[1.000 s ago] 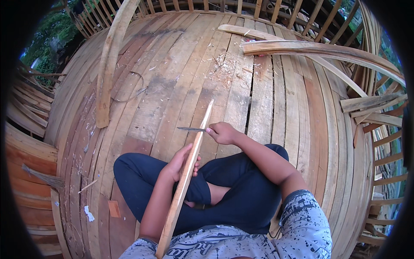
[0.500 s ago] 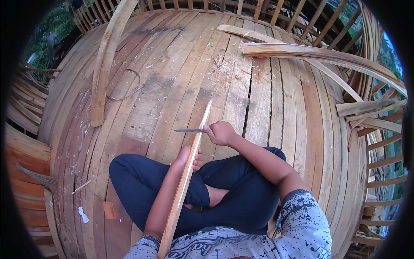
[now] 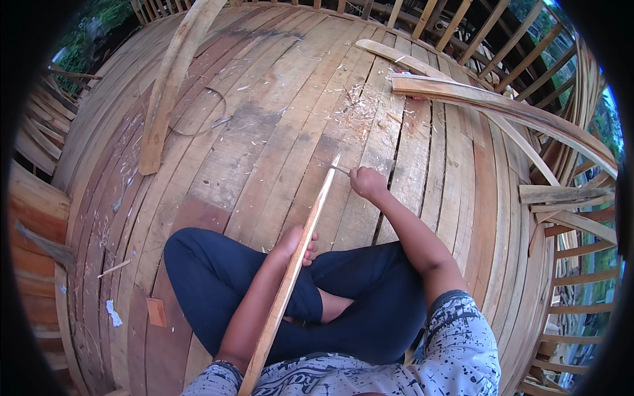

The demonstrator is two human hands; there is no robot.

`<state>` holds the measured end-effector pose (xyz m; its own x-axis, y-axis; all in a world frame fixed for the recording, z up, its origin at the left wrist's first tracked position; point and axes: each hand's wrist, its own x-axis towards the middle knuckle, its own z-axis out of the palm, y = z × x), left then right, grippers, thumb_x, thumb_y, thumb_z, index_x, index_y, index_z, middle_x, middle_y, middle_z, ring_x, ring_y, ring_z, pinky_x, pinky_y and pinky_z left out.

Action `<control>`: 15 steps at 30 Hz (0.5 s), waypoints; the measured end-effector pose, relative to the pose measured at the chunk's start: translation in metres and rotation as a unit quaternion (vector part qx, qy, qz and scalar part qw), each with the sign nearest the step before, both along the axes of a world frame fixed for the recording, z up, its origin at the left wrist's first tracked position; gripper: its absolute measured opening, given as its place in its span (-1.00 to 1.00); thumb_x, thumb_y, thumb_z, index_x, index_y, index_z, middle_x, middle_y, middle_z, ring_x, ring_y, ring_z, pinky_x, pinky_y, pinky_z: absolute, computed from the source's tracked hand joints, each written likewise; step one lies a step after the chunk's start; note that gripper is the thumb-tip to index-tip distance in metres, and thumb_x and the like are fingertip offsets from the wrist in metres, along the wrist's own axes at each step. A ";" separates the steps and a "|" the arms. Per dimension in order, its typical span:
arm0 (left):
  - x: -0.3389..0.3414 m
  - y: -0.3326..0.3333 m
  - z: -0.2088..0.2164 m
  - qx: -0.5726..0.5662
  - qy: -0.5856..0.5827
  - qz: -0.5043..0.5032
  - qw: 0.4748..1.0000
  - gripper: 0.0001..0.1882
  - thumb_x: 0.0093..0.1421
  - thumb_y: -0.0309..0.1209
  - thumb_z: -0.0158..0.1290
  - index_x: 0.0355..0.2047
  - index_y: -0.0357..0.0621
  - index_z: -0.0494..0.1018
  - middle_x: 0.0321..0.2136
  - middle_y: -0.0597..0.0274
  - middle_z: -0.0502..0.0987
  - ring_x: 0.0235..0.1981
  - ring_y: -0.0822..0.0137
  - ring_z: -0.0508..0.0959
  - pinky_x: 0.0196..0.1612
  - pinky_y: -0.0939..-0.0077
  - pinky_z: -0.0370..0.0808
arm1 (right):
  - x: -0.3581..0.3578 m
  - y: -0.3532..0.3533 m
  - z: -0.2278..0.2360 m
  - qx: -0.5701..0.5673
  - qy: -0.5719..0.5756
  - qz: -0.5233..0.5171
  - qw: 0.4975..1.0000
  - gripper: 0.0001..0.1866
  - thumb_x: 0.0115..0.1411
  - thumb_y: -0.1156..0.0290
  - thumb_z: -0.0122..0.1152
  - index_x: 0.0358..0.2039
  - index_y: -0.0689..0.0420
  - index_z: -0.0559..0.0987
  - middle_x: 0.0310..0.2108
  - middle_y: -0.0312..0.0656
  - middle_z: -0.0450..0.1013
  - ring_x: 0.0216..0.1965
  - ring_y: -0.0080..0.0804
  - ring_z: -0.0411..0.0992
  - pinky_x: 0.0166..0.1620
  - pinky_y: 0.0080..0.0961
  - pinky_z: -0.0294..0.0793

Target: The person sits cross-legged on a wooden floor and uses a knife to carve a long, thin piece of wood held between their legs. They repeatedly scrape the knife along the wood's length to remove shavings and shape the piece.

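A long, narrow strip of pale wood runs from beside my left arm up over my crossed legs to a tapered far tip. My left hand is wrapped round it near its middle, above my knees. In my right hand is the handle of a knife, hidden inside the closed fingers. The thin dark blade lies across the strip close to its tip, pointing left, and looks blurred.
Wood shavings lie scattered on the plank floor ahead. A long plank rests at the left. Thick curved timbers lie at the right, near a slatted railing. A small reddish wood piece sits left of my knee.
My right hand has moved forward and a little right, taking the knife along the strip to near its tip. My left hand keeps its grip on the strip. The view has shifted slightly.
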<state>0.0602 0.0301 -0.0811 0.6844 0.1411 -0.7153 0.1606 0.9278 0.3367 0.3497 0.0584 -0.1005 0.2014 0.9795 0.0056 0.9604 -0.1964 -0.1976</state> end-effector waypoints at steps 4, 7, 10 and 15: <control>-0.009 0.002 -0.007 -0.030 -0.021 0.017 0.999 -0.78 0.29 -0.17 -0.21 -0.40 0.03 0.28 -0.78 0.42 0.21 -0.84 0.46 0.24 -0.81 0.49 0.21 | -0.056 -0.010 0.016 -0.045 0.074 0.040 0.995 -0.45 0.31 0.12 -0.21 -0.51 0.29 0.58 -0.45 0.25 0.52 -0.35 0.25 0.52 -0.17 0.04 0.52; 0.000 -0.002 0.003 -0.016 0.005 0.009 1.000 -0.75 0.31 -0.14 -0.23 -0.41 0.03 0.28 -0.77 0.40 0.22 -0.84 0.46 0.25 -0.82 0.50 0.22 | -0.007 0.005 0.004 -0.042 0.071 -0.036 0.996 -0.45 0.30 0.11 -0.21 -0.51 0.29 0.59 -0.45 0.26 0.51 -0.35 0.25 0.52 -0.15 0.03 0.51; -0.009 -0.001 -0.007 -0.047 -0.027 0.023 0.998 -0.73 0.32 -0.12 -0.24 -0.41 0.04 0.28 -0.78 0.40 0.23 -0.84 0.46 0.27 -0.83 0.51 0.24 | -0.044 0.005 0.017 -0.068 0.071 -0.017 0.995 -0.44 0.28 0.09 -0.22 -0.47 0.27 0.63 -0.43 0.21 0.55 -0.32 0.18 0.55 -0.12 0.00 0.52; 0.003 -0.002 0.002 -0.017 -0.023 0.003 1.000 -0.72 0.32 -0.10 -0.24 -0.41 0.05 0.28 -0.78 0.41 0.22 -0.85 0.46 0.27 -0.84 0.51 0.23 | 0.007 0.017 -0.010 -0.038 0.046 -0.076 0.995 -0.44 0.29 0.09 -0.25 -0.48 0.26 0.63 -0.42 0.17 0.56 -0.29 0.18 0.55 -0.11 0.00 0.52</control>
<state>0.0630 0.0279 -0.0793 0.7153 0.1224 -0.6880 0.1400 0.9395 0.3126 0.3568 0.0751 -0.1103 0.3441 0.9343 -0.0931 0.8967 -0.3564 -0.2624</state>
